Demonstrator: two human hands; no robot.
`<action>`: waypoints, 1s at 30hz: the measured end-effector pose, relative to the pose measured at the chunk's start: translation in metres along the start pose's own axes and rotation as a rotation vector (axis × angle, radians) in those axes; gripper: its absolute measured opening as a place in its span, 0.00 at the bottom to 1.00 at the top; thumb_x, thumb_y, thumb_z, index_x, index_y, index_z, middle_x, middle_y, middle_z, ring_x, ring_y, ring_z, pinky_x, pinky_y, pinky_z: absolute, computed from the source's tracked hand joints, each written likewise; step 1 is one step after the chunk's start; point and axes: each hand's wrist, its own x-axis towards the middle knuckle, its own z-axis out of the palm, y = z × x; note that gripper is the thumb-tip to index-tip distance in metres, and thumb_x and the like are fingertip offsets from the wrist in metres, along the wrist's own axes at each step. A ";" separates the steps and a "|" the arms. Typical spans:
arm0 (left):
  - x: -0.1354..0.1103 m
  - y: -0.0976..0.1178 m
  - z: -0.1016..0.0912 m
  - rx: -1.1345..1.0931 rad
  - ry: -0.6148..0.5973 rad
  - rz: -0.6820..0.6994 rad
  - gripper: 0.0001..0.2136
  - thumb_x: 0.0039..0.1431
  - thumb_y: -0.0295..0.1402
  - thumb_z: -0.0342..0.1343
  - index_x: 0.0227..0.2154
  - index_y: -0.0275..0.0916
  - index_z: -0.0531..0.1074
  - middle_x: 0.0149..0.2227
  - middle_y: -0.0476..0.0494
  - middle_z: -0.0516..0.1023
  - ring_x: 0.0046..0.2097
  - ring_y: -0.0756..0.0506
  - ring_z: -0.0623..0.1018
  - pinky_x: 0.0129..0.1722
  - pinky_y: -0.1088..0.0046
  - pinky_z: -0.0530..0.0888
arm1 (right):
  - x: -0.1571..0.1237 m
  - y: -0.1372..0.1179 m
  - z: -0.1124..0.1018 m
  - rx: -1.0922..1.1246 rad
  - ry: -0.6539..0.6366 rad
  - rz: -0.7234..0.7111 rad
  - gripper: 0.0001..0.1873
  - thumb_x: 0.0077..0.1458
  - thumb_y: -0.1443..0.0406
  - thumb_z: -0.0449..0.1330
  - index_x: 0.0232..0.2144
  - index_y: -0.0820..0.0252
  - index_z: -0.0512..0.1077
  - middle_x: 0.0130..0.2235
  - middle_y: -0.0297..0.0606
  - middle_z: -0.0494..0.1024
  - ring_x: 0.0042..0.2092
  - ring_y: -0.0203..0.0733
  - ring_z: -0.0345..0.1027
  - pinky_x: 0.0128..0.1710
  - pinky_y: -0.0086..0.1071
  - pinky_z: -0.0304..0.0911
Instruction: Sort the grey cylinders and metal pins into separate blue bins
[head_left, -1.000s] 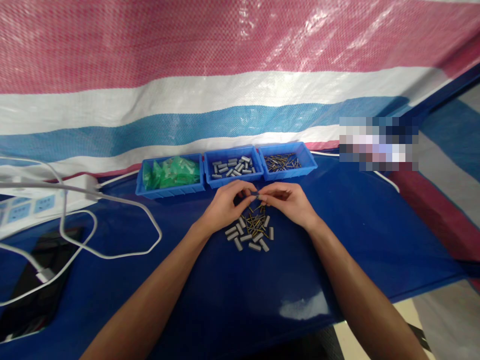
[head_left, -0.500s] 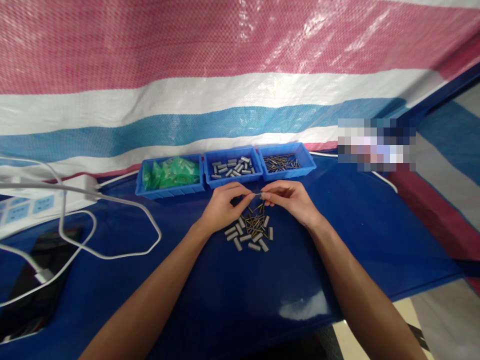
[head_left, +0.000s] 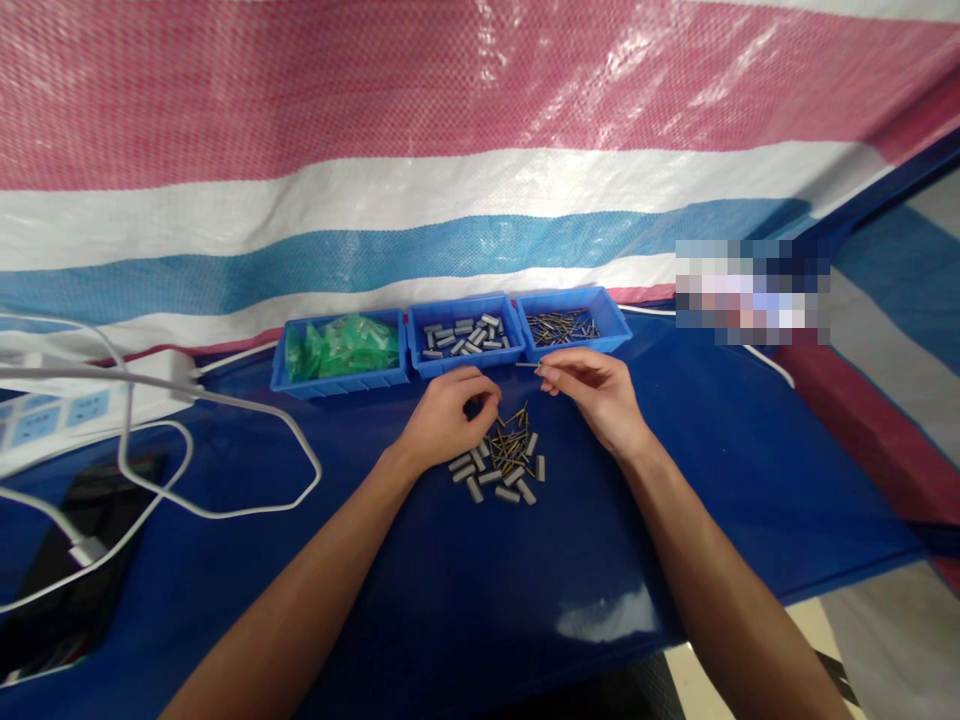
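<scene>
My right hand (head_left: 592,390) pinches a thin metal pin (head_left: 527,364) between thumb and fingers, its free end pointing left. To the left, my left hand (head_left: 454,415) is closed, thumb and forefinger tips together; whatever may be between them is hidden. Just below both hands lies a pile of thin brass-and-grey pins (head_left: 511,445) on the blue table. Several short grey cylinders (head_left: 508,494) lie around the pile's left and lower sides, a few at its right.
Behind the hands stand three blue bins: one with green plastic bags (head_left: 345,345), one with grey cylinders (head_left: 465,333), one with thin pins (head_left: 562,325). White cables (head_left: 225,514), a power strip (head_left: 169,380) and a dark flat device (head_left: 82,540) occupy the left. A striped sheet (head_left: 480,180) hangs behind.
My hands have come apart. The right moved right and slightly up with the pin; the left drew slightly back to the left and let go of the pin's end.
</scene>
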 end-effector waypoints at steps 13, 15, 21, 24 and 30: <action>0.003 0.000 -0.008 -0.082 -0.168 -0.006 0.08 0.57 0.21 0.59 0.35 0.36 0.80 0.37 0.43 0.80 0.37 0.47 0.79 0.40 0.71 0.76 | 0.001 -0.009 -0.004 0.016 0.028 -0.038 0.11 0.56 0.61 0.73 0.43 0.50 0.83 0.43 0.35 0.86 0.36 0.38 0.76 0.36 0.34 0.72; 0.003 0.000 -0.010 -0.073 -0.196 -0.013 0.04 0.60 0.24 0.60 0.35 0.37 0.80 0.37 0.43 0.79 0.38 0.47 0.79 0.40 0.70 0.76 | 0.001 -0.008 -0.006 -0.033 -0.032 -0.009 0.10 0.58 0.60 0.72 0.43 0.52 0.83 0.41 0.36 0.86 0.34 0.38 0.76 0.35 0.34 0.71; 0.004 -0.006 -0.008 -0.033 -0.276 0.004 0.04 0.66 0.27 0.58 0.37 0.38 0.77 0.39 0.44 0.76 0.41 0.45 0.78 0.45 0.68 0.75 | -0.002 0.001 -0.011 -0.531 -0.203 -0.089 0.09 0.61 0.61 0.68 0.43 0.55 0.83 0.39 0.37 0.86 0.37 0.42 0.79 0.40 0.36 0.72; 0.003 -0.008 -0.005 -0.036 -0.260 0.005 0.04 0.68 0.29 0.56 0.39 0.38 0.76 0.40 0.44 0.75 0.42 0.45 0.77 0.44 0.69 0.74 | -0.003 0.000 -0.009 -0.668 -0.281 -0.148 0.08 0.62 0.64 0.65 0.43 0.55 0.83 0.38 0.37 0.86 0.36 0.42 0.78 0.40 0.36 0.72; 0.003 -0.007 -0.006 -0.134 -0.130 -0.049 0.03 0.68 0.28 0.58 0.38 0.38 0.76 0.35 0.48 0.78 0.34 0.49 0.75 0.36 0.73 0.71 | -0.005 -0.002 -0.006 -0.531 -0.288 -0.088 0.11 0.61 0.63 0.64 0.45 0.56 0.83 0.41 0.40 0.86 0.39 0.45 0.80 0.40 0.37 0.73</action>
